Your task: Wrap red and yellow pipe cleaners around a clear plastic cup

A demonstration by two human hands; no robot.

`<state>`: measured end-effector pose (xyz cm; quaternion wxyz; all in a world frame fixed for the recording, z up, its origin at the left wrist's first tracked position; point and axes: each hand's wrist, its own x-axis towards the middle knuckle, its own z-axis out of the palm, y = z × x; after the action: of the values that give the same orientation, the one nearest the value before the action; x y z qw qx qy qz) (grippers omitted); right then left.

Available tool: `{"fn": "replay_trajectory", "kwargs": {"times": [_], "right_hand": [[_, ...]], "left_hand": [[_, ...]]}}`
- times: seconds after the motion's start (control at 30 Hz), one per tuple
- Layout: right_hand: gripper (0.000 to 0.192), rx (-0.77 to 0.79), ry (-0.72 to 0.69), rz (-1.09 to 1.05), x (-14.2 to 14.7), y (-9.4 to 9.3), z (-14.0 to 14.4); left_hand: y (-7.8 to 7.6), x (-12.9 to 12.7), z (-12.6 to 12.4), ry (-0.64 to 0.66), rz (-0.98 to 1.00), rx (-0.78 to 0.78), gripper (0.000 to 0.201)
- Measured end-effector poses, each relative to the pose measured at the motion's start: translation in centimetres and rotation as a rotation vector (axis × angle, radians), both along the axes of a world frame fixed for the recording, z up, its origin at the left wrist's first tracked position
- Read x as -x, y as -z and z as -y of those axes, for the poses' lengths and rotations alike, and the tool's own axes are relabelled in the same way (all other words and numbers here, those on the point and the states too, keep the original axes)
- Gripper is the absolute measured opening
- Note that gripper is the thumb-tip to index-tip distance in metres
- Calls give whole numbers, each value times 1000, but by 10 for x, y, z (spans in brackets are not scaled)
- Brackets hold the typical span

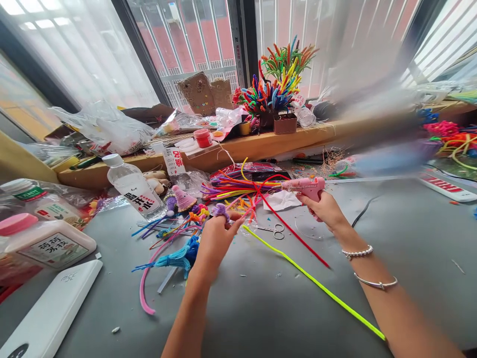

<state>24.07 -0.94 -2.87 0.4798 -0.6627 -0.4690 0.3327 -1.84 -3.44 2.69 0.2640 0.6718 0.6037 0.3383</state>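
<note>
- In the head view, the left hand (218, 236) was near the centre of the frame, thumb and fingers drawn together in a pinch around a small purple fuzzy piece (220, 211).
- A thin pink strand ran by those fingertips; whether they gripped it too, I could not tell.
- Right of centre, the right hand (327, 211) had its fingers wrapped around the handle of a pink glue gun (307, 186); how far the trigger was pressed could not be made out.
- The gun's nozzle pointed left across the frame, well apart from the purple piece, so no glue appeared to be going on at that moment.
- The purple piece looked at least partly shaped; what remained to be done on it could not be read.
- Left of centre, a blue fuzzy bundle (179, 258) seemed already tied together, and a pink knitted-looking cone (184, 199) stood above it, apparently finished.
- Plenty looked unworked: a heap of loose fuzzy stems (231, 188) at the centre, a red stem (298, 234), and a yellow-green stem (316, 279) stretching to the lower right.
- Small scissors (278, 231) lay unheld on the grey table (261, 313), between the hands.
</note>
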Motion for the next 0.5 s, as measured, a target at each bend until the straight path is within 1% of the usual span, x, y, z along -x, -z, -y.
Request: {"fn": "replay_trajectory", "kwargs": {"times": [0.03, 0.1, 0.23, 0.33, 0.43, 0.47, 0.5], "right_hand": [[40, 1, -1, 0, 0, 0, 0], [38, 4, 0, -5, 1, 0, 0], [35, -3, 26, -39, 1, -2, 2], [37, -42, 54, -86, -1, -3, 2], [39, -108, 79, -145, -3, -3, 2], [40, -132, 85, -163, -4, -3, 2], [41, -154, 88, -179, -4, -4, 1]], "left_hand": [[3, 1, -2, -4, -14, 7, 12], [10, -1, -5, 53, -19, 73, 5], [15, -5, -11, 127, 8, 128, 4], [12, -1, -16, 120, 55, 134, 1], [3, 4, -24, 75, 121, 96, 13], [0, 4, -26, 63, 160, 77, 16], [-2, 4, -28, 50, 247, 57, 19]]}}
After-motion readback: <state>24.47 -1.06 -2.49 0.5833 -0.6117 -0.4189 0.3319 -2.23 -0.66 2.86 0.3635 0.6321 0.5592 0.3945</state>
